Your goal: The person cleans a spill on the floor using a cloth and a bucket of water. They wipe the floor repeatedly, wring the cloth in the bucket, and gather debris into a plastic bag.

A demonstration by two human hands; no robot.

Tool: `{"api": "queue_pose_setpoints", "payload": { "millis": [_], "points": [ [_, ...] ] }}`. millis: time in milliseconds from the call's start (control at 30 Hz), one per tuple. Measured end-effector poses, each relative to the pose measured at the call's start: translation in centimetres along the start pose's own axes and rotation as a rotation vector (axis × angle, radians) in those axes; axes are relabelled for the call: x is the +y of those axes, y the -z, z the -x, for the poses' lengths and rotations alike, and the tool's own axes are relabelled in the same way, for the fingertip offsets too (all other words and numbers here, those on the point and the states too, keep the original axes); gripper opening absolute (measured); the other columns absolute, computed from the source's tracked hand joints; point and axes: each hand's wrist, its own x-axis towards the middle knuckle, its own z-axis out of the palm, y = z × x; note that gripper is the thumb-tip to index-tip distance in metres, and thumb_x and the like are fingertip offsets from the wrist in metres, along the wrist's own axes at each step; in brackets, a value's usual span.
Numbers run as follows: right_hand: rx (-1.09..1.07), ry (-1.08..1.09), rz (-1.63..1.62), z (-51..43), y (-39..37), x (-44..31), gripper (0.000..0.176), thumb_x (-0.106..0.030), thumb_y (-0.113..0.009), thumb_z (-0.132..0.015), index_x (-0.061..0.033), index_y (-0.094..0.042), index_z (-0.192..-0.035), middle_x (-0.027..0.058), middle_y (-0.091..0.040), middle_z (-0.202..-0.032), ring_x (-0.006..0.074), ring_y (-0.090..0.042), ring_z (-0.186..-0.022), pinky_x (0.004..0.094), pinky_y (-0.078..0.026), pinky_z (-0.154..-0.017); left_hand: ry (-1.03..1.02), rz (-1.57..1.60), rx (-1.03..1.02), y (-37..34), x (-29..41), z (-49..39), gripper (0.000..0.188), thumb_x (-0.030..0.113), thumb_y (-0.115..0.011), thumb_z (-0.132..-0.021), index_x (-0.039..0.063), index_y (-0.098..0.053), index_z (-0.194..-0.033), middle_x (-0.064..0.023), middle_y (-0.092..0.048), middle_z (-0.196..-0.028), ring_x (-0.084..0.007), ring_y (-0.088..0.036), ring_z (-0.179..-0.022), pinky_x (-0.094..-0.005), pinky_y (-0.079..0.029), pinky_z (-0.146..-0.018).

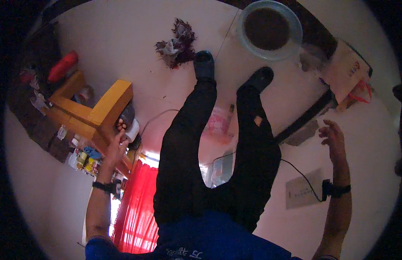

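Observation:
My left hand [118, 146] reaches beside a yellow-orange wooden stool or small table [115, 97]. Its fingertips are near a cluster of small round brownish objects [122, 124], too blurred to name surely. A white rounded object [133, 130] lies right by these fingers. Blur hides whether this hand grips anything. On the other side, my right hand [332, 136] hangs over the floor with its fingers loosely bent and apart, holding nothing. Each wrist wears a black band with a small device. A piece of cardboard [301, 133] lies on the floor near my right hand.
A pale basin [241, 32] with dark contents stands beyond my feet. Near my left shoe lies a shaggy bundle [177, 45]. A printed bag [347, 71] with red handles is at right; a flat cardboard sheet [305, 188] lies lower. A red curtain [139, 208] hangs at lower left.

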Motion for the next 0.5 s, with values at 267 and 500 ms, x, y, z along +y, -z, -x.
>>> {"api": "queue_pose_setpoints", "payload": {
  "millis": [267, 500],
  "points": [
    [-0.097, 0.192, 0.339, -12.6, -2.1, 2.8, 0.040, -0.027, -0.058, -0.107, -0.0025, -0.057, -0.138, 0.0079, -0.068, -0.117, 0.0191, -0.064, -0.098, 0.0360, -0.054, -0.087, 0.043, -0.058, -0.037, -0.8, 11.5, -17.0, 0.044, 0.020, -0.060, -0.106, 0.008, -0.051, -0.146, -0.0191, -0.067, -0.124, -0.0229, -0.064, -0.078, -0.0368, -0.054, -0.066],
    [0.023, -0.129, 0.140, -13.9, -4.2, 19.6, 0.038, -0.023, -0.056, -0.108, -0.0003, -0.057, -0.138, 0.0114, -0.066, -0.127, 0.0232, -0.062, -0.115, 0.0363, -0.050, -0.101, 0.126, -0.240, -0.327, -7.5, 5.8, -21.0, 0.044, 0.022, -0.064, -0.102, 0.008, -0.058, -0.143, -0.0223, -0.067, -0.133, -0.0394, -0.065, -0.120, -0.0432, -0.052, -0.101]
  ]
}}
